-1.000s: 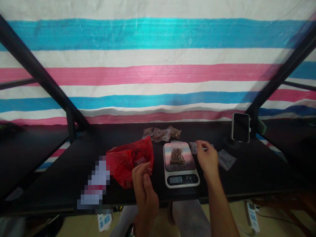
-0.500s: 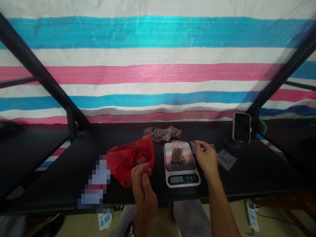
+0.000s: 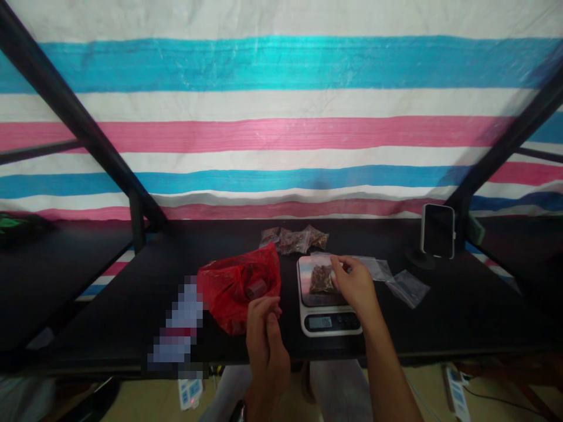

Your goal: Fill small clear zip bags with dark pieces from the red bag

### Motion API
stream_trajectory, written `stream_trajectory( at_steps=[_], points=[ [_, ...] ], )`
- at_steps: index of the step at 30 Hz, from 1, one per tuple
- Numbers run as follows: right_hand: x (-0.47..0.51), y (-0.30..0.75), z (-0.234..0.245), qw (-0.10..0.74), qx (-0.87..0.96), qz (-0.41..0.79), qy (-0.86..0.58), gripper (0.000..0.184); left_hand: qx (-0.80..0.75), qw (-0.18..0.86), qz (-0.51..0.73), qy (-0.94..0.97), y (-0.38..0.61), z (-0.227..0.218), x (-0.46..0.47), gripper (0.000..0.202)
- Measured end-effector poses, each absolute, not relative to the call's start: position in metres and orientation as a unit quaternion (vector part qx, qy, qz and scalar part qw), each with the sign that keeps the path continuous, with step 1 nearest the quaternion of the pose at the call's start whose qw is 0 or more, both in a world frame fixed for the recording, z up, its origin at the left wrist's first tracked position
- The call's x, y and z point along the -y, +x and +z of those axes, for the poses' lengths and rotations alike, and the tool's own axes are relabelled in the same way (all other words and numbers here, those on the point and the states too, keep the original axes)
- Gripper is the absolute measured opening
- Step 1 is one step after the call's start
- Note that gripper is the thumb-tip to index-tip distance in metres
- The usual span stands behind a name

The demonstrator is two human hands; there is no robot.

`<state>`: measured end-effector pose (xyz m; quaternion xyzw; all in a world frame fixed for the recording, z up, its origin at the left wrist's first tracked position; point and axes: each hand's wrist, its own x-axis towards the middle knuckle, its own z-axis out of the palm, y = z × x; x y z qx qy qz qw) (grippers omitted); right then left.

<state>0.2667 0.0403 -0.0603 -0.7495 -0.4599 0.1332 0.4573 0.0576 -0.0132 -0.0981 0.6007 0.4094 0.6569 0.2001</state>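
A small clear zip bag of brown dried bits [image 3: 321, 280] lies on the kitchen scale [image 3: 332, 324], whose display seems to read 10.6. My right hand [image 3: 356, 284] reaches over the plate from the right, its fingers closed at the right edge of this bag. In front of the opening of a red plastic bag [image 3: 224, 287] rests my left hand [image 3: 267, 343], palm turned inward and fingers loosely bent. Nothing shows between those fingers. Inside the red bag a small pale, boxy piece [image 3: 256, 288] is visible; the rest of its contents is hidden.
Several filled zip bags [image 3: 294, 241] lie behind the scale. Flat clear zip bags [image 3: 410, 287] spread to its right. A phone-like device on a stand [image 3: 438, 231] is at the back right. Dark slanted posts [image 3: 109, 158] flank the black table [image 3: 466, 310]. Something pixelated [image 3: 178, 325] lies at the left.
My right hand has moved left, from beside the scale onto the filled zip bag. My left hand stays by the red bag. The whole view has shifted slightly.
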Motion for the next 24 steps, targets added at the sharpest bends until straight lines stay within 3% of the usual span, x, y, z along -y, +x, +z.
stream_trajectory(
  at_steps=[7,16,20,24],
  points=[
    [-0.031,0.248,-0.035,0.542,0.481,0.284,-0.628,0.045,-0.442,0.254,0.653,0.56,0.063,-0.097,0.019,0.025],
    [-0.03,0.188,-0.014,0.535,0.521,0.407,-0.526,0.036,-0.477,0.437,0.611,0.456,0.066,-0.091,0.015,0.053],
    [-0.04,0.165,-0.019,0.544,0.513,0.378,-0.547,0.044,-0.464,0.532,0.602,0.373,0.061,-0.087,0.006,0.072],
    [-0.046,0.151,-0.022,0.521,0.558,0.313,-0.566,0.039,-0.418,0.592,0.627,0.286,0.052,-0.083,-0.001,0.078]
  ],
)
